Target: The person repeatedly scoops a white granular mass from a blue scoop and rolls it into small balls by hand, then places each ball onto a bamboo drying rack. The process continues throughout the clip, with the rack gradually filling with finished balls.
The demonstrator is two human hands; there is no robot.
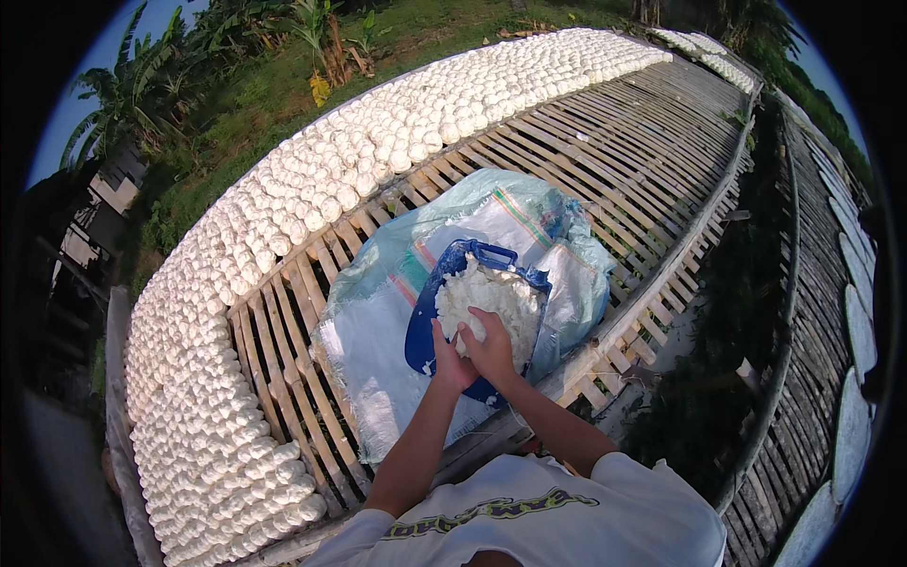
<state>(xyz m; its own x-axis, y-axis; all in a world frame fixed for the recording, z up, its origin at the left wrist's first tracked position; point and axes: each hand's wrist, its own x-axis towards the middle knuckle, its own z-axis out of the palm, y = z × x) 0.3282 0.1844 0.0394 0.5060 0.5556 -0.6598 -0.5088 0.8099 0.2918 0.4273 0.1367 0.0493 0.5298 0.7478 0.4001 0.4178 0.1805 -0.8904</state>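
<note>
My left hand (pixel 451 361) and my right hand (pixel 490 349) are cupped together around a lump of white, doughy material (pixel 473 336), over the near side of a blue plastic container (pixel 423 319). More of the crumbly white mass (pixel 506 298) fills the container. The container rests on white and pale blue woven plastic sacks (pixel 375 354), spread over a bamboo slat rack (pixel 567 163). Rows of white rounded lumps (pixel 319 191) cover the rack's far and left sides.
A bamboo pole (pixel 638 298) edges the rack in front of me. At right, across a dark gap, another slatted rack (pixel 793 411) bears flat pale sheets (pixel 852 418). Grass and banana plants (pixel 329 42) lie beyond the lumps. A wooden rail (pixel 127 425) borders the left end.
</note>
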